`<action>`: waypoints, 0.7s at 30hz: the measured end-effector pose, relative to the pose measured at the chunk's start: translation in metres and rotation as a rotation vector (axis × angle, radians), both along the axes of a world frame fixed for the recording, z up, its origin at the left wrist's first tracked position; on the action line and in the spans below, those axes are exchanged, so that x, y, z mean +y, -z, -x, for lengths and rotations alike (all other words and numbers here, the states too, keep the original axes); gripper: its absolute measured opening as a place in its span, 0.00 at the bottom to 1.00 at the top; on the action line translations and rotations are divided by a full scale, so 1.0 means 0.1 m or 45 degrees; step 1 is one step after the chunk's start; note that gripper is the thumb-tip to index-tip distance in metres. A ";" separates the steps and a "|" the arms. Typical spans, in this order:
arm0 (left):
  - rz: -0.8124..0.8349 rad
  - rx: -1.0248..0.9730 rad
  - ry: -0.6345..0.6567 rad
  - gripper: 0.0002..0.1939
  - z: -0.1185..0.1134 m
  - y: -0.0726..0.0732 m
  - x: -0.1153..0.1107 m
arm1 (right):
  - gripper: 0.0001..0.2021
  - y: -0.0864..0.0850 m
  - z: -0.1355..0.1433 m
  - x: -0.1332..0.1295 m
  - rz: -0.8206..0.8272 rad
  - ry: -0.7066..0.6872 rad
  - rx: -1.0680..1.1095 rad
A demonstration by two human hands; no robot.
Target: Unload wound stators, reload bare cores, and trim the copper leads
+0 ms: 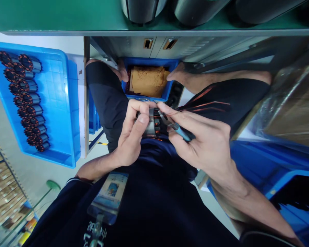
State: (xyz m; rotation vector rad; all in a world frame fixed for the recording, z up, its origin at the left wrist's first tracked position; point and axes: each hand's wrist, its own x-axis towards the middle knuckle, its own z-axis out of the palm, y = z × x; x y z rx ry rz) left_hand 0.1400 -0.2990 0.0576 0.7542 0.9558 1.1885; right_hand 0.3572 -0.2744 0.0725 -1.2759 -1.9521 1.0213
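Observation:
My left hand [134,132] is closed round a motor stator [150,123], a metal ring with copper windings, held over my lap. Part of the stator is hidden behind the fingers. In my right hand [201,137] is a pair of pliers [180,132] with blue handles, its jaws at the stator's wound end. The fingertips of both hands nearly meet above the stator. Long copper wires [211,103] stick out to the right over my thigh.
At the left, a blue tray [58,99] holds several wound stators [28,99]. Between my feet sits a blue bin [150,61] with brown paper [146,80]. Dark cylinders [141,10] stand on the green bench [61,15] ahead. A blue crate [278,187] is at the right.

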 end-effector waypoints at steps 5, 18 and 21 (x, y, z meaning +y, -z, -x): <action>0.112 -0.130 -0.068 0.03 -0.10 -0.11 0.01 | 0.37 0.02 0.02 -0.02 -0.050 0.026 -0.090; 0.287 -0.161 -0.095 0.11 0.18 -0.02 0.06 | 0.24 0.32 0.15 0.13 0.214 0.117 0.147; 0.211 -0.045 -0.098 0.18 0.65 -0.04 0.05 | 0.23 0.46 0.09 0.12 0.145 0.123 0.125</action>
